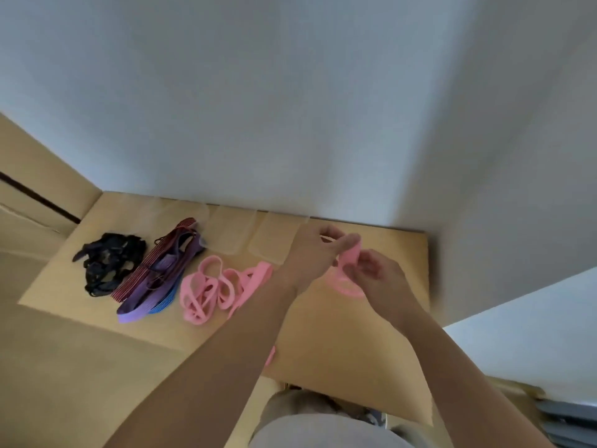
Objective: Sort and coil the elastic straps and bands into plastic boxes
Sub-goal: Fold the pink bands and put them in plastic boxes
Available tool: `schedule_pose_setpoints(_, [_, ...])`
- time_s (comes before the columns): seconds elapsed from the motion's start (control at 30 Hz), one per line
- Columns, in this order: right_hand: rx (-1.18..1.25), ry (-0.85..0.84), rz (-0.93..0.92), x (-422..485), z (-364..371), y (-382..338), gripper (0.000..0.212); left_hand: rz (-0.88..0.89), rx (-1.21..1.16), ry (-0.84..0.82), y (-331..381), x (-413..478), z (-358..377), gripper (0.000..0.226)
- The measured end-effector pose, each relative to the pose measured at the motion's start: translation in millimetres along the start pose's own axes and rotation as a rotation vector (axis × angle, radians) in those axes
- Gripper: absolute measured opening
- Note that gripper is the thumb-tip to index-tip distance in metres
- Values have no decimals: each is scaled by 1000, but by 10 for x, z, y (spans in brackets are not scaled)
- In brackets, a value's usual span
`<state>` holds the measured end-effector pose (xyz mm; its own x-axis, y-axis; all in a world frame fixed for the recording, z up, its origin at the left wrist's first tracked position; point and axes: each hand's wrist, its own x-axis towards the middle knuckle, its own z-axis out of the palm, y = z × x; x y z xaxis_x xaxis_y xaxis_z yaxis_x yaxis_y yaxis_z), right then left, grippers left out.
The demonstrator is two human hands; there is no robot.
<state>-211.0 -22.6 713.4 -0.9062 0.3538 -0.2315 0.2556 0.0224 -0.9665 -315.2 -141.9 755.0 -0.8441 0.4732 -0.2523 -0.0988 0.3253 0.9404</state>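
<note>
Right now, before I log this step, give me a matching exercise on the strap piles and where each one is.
Things:
1. black straps
2. purple straps
3. loose pink bands
4. held pink band

Places:
A. pinched between the left hand and the right hand
B. leftmost pile
C. middle pile
D. lying just beside the left forearm

Pairs: 1-B, 2-C, 3-D, 4-A.

Reaching forward with both bare arms, wrists close together. Pinching pink band at its upper end with left hand, gripping lower down with right hand, fingers curled.
</note>
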Motion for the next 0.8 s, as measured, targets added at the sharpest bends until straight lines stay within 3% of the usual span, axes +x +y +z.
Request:
schedule_pose_setpoints(0.17, [-6, -1, -44, 19, 131, -103, 10, 0, -61, 84, -86, -285, -165, 29])
schedule_pose_setpoints(0.33, [40, -15, -42, 23, 297, -229, 18, -95, 21, -192, -363, -525, -458, 45])
schedule_pose_setpoints(0.4, [48, -15, -14, 48, 402, -282, 15, -115, 78, -259, -495, -587, -566, 42])
schedule_pose_setpoints(0.67, [56, 19, 21, 238, 1136, -438, 7, -83, 34, -221, -917, -550, -1283, 17])
schedule_pose_setpoints(0.8, [100, 24, 50, 369, 1786, -535, 7, -78, -3, -221, -1052, -508, -1933, 21])
